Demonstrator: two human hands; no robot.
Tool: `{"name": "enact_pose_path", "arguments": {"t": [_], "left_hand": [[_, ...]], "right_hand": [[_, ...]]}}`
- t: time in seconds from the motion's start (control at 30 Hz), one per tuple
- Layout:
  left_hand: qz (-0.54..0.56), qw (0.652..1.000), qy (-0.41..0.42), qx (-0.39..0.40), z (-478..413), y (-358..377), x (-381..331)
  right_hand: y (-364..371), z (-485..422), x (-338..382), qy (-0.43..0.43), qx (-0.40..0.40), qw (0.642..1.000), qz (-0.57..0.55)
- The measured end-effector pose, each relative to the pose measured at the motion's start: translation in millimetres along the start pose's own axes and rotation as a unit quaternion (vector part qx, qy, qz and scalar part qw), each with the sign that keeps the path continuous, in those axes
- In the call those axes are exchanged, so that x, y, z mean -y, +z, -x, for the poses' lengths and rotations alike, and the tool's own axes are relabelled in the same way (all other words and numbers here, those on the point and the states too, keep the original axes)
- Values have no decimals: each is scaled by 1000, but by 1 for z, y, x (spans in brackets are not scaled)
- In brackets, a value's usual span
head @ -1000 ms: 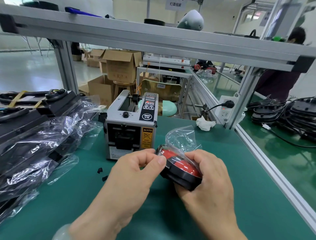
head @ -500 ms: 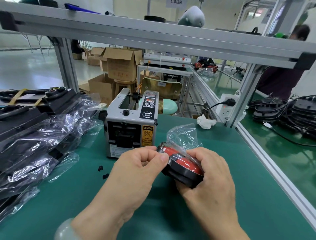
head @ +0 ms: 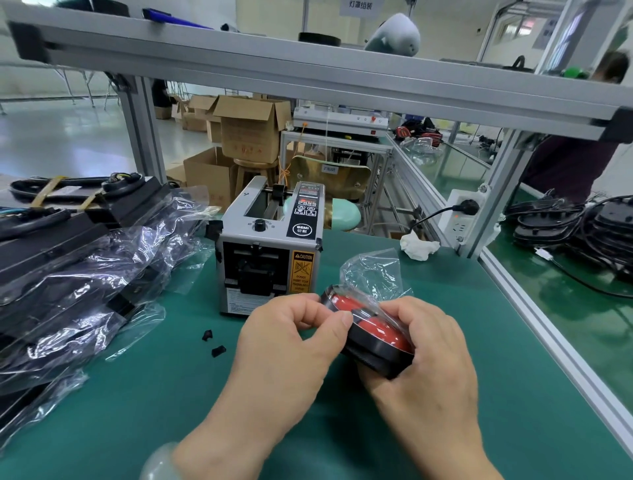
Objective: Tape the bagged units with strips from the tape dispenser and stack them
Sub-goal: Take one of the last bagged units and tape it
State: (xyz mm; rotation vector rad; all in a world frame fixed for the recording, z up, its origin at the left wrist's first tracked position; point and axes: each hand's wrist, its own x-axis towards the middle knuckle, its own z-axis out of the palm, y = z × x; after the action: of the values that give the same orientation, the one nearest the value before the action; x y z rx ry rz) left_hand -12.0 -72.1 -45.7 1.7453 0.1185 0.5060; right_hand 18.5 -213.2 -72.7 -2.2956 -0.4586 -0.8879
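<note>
Both hands are low in the middle of the frame, just above the green table (head: pixel 137 394). Between them is the bagged unit (head: pixel 375 329), a round black thing with a red top inside a clear plastic bag. The right hand (head: pixel 431 346) curls around its right side and holds it up, tilted. The left hand (head: pixel 291 339) pinches with thumb and first finger at the clear plastic on the left edge of the unit. There may be a strip of tape in that pinch, but it is too clear to be sure.

Right behind the hands, in the middle of the frame, stands the grey tape dispenser (head: pixel 270 260). Its yellow label (head: pixel 302 272) says "CAUTION" and the small words under it are blurry. A round black label (head: pixel 302 229) on top says "SEMI 切割".

On the left lies a pile of black parts in clear bags (head: pixel 68 274). Two small black bits (head: pixel 212 342) lie near it on the table. A white sign (head: pixel 360 4) at the top reads "灯罩组装".
</note>
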Motion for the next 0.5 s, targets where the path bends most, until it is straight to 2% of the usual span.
{"name": "enact_pose_path", "arguments": {"t": [0.13, 0.23, 0.33, 0.4, 0.5], "left_hand": [[2, 1000, -7, -18, 0, 1, 5], [70, 994, -79, -26, -3, 1, 8], [169, 971, -172, 1, -8, 1, 12], [166, 970, -176, 20, -10, 0, 16], [168, 962, -184, 110, -8, 4, 14]], "right_hand": [[0, 1, 0, 4, 0, 1000, -3], [0, 0, -2, 6, -5, 1000, -11], [0, 0, -3, 0, -13, 1000, -19], [1, 0, -3, -6, -20, 1000, -22], [1, 0, -4, -19, -20, 999, -19]]}}
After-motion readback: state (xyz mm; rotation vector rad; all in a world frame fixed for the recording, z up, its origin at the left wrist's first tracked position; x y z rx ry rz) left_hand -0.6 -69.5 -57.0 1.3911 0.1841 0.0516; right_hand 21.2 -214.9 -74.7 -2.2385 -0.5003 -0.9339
